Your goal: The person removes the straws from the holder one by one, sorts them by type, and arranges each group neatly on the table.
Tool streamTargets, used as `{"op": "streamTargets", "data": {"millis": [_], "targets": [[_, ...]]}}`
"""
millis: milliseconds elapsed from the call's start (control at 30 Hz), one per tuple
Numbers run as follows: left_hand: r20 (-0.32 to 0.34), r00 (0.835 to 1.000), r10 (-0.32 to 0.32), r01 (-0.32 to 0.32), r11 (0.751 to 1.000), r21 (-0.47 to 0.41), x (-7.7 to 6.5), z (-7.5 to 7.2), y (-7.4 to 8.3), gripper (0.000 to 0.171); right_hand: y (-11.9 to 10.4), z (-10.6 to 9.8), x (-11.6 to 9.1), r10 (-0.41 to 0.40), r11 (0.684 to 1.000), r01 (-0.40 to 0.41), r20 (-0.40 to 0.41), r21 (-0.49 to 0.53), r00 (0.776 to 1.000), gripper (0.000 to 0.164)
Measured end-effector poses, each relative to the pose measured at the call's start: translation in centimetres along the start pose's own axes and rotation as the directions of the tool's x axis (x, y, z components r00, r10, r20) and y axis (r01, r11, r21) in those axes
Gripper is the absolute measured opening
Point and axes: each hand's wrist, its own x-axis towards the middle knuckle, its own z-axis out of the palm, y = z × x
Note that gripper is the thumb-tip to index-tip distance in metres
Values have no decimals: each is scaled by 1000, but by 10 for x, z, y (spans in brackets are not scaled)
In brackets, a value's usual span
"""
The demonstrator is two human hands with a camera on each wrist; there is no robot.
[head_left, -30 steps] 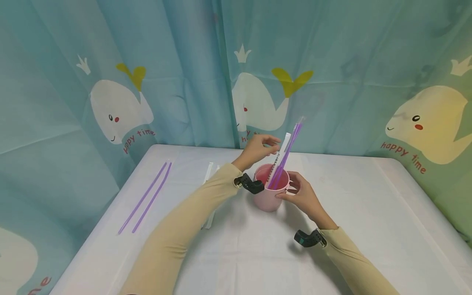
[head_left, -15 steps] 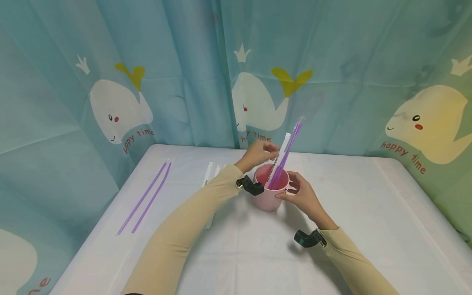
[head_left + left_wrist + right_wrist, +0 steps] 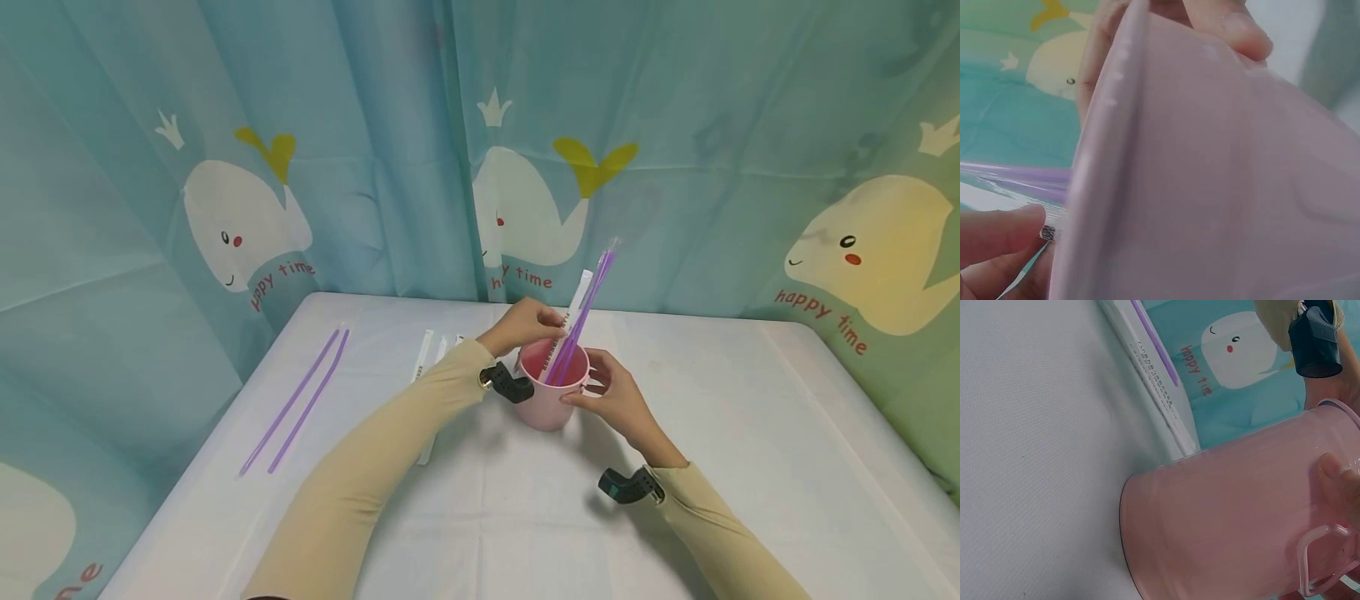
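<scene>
So, pink cup (image 3: 546,410) on white table (image 3: 735,417), whale-print curtain (image 3: 397,167) behind.

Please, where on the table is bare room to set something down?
The widest bare patch lies right of the right hand, toward the curtain; another lies in front of the pink cup, between the sleeves. It is crowded at the cup, with straws and the left hand, and around white-wrapped straws by the left sleeve.
</scene>
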Motion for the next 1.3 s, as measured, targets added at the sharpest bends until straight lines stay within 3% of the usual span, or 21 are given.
{"op": "streamTargets", "data": {"millis": [333,633,967,1300], "targets": [[-39,999,-2,2,1000,5,0,-2,-2,27,-1,0,0,5,1000,-5,1,-1,1000,73],[-56,998,36,-44,989,-138,0,-6,0,30,-2,0,0,7,1000,-7,-3,-5,1000,73],[-91,995,39,-56,981,-187,-3,-11,0,35,-2,1,-1,14,1000,-14,-5,-3,1000,73],[-152,985,79,-118,957,-266,-7,-17,7,33,-3,0,-1,15,1000,-15,-5,-4,1000,73]]}}
